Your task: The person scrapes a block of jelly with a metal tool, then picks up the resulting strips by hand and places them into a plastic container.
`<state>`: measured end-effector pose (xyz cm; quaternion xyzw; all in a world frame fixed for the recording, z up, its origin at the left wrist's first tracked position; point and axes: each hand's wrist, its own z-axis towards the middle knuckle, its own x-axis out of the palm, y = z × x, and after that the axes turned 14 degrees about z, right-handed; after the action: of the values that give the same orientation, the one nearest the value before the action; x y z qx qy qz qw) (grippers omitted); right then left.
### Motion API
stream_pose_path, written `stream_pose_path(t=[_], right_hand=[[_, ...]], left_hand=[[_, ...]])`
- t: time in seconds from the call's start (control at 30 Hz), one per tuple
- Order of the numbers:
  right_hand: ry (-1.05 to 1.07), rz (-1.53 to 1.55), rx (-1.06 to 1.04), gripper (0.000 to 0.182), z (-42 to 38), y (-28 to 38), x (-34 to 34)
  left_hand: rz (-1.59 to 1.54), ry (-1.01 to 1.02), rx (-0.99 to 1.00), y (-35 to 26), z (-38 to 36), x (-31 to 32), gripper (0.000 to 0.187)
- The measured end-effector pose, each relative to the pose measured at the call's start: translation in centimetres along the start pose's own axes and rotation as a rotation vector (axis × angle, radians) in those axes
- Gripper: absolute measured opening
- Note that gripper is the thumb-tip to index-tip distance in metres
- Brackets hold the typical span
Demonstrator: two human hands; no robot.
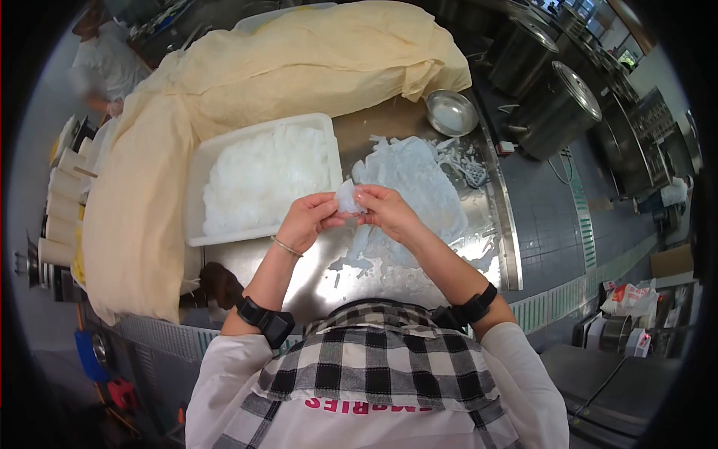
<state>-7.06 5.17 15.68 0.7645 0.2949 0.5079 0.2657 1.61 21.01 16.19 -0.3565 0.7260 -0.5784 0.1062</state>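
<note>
Over the steel table (299,288), my left hand (314,215) and my right hand (384,212) meet, fingers pinched on a small, whitish, translucent thin piece (346,196). Its exact kind cannot be told. Just right of my hands, a pile of pale, wet, sheet-like pieces (411,179) lies flat on the metal. Thin pale strips (471,166) are scattered at its far right side. To the left stands a white plastic tub (194,206), filled with a heap of white translucent pieces (262,179).
A metal bowl (452,113) sits at the table's back right. Large bundles under cream cloth (299,56) line the back and left side. Lidded steel pots (557,112) stand beyond the right edge. Another person (108,63) is at the far left.
</note>
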Motion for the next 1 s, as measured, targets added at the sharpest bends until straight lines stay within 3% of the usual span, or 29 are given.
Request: stream_pose_path(t=[0.1,0.17,0.23,0.33,1.0], right_hand=[[-0.04,-0.038,-0.054,0.029,-0.1,-0.2,0.6],[-0.079,-0.08,-0.109,0.03,0.0,-0.7,1.1],[-0.134,-0.325,-0.3,0.032,0.3,-1.7,1.0],[-0.109,-0.357,-0.324,0.035,0.7,-1.9,0.5],[-0.079,-0.361,-0.186,0.032,0.3,-1.5,0.1]], left_hand=[[0.038,-0.041,0.015,0.3,0.1,0.1,0.018],[0.146,-0.174,0.021,0.6,0.3,0.3,0.016],[0.169,-0.197,0.014,0.5,0.2,0.7,0.016],[0.192,-0.207,0.005,0.4,0.1,1.0,0.015],[0.245,-0.189,0.005,1.4,1.1,1.4,0.007]])
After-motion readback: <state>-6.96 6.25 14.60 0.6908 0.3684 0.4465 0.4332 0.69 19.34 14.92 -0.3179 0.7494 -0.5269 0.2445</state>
